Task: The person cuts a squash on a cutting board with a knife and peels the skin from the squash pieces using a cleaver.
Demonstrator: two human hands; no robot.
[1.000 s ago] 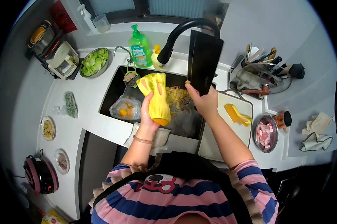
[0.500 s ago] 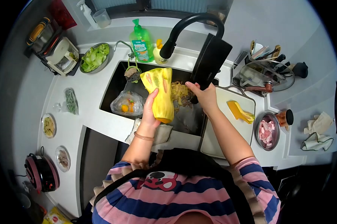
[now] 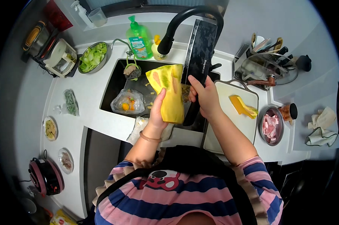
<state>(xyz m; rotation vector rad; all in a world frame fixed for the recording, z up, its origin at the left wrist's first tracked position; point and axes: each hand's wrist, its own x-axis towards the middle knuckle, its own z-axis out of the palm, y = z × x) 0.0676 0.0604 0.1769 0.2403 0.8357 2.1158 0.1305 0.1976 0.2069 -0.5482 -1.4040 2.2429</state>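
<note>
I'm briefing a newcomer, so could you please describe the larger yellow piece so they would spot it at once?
Find the dark sink, then the left hand at its near side. The large yellow piece is in that hand, much bigger than the yellow slice lying on the pale cutting board.

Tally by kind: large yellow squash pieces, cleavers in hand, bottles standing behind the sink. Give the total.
Large yellow squash pieces: 2 (left hand, cutting board)
Cleaver in right hand: 1
Bottles behind the sink: 2
Total: 5
</note>
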